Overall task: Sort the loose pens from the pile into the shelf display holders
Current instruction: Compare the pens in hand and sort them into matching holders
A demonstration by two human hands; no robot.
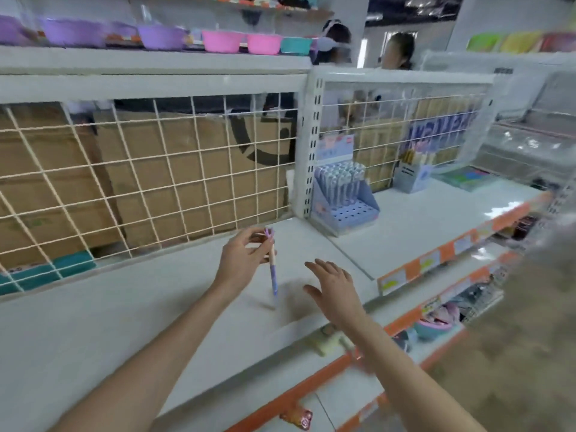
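My left hand pinches a purple pen near its top and holds it upright, tip down over the white shelf. To the pen's right my right hand hovers above the shelf with straight, spread fingers and holds nothing. A light blue display holder stands further right at the back of the neighbouring shelf section, its rear rows filled with pens and its front holes bare. No pile of loose pens is in view.
A wire grid with cardboard boxes behind it backs the shelf. A second pen box and a flat coloured pack sit further right. Plastic bowls line the shelf above. Orange-edged lower shelves hold goods. Two people stand behind.
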